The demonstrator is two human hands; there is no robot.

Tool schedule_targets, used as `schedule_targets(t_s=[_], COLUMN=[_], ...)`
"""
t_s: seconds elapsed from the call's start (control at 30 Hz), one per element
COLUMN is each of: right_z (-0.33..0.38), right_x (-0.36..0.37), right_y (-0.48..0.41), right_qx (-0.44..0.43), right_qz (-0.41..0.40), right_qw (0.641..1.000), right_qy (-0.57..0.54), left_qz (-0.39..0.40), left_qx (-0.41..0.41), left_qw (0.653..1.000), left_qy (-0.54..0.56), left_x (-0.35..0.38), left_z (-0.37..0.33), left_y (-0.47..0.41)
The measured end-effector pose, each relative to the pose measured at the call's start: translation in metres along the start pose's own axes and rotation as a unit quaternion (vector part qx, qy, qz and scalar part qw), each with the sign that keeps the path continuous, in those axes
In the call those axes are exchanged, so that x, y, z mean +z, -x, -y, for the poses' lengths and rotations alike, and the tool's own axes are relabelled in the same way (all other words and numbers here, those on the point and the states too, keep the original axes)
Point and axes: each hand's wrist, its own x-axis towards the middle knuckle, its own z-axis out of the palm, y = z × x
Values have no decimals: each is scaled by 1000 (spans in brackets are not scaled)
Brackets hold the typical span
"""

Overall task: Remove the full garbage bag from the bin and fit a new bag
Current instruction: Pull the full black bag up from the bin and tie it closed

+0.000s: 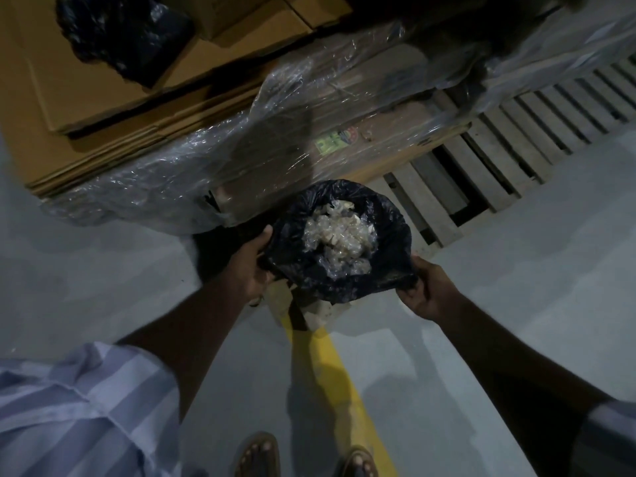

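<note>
A black garbage bag (389, 232) hangs open-mouthed in the middle of the head view, filled with crumpled clear plastic waste (339, 235). My left hand (251, 266) grips the bag's left rim, thumb over the edge. My right hand (425, 290) grips the rim at the lower right. Under the bag a pale bin (318, 309) shows only as a small patch; most of it is hidden by the bag.
A stack of cardboard boxes wrapped in clear film (275, 139) stands right behind the bag on a wooden pallet (488, 156). Another black bag (124, 32) lies on flat cardboard at top left. A yellow floor line (347, 383) runs toward my sandalled feet (258, 456).
</note>
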Motion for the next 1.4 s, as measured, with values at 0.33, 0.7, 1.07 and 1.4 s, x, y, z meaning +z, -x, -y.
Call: schedule_targets(t_s=[0.33,0.7,1.07,1.4], right_z=[0,4,26,57], right_x=[2,-25,-17,-7], right_y=[-6,-15,-24,-34], right_qx=[41,37,-4,35], right_qz=[5,63,73,180], right_qw=[999,997,997,974], right_qy=[-13,20,-30,130], left_qz=[-4,7,-40,-37], left_qx=[-29,-20,56,53], left_qw=[997,998,997,995], left_qy=[-75,-62,-18,-79], left_x=[-10,-19,17,42], left_z=[4,-6,-37,-44], left_y=[-7,-3,3,-12])
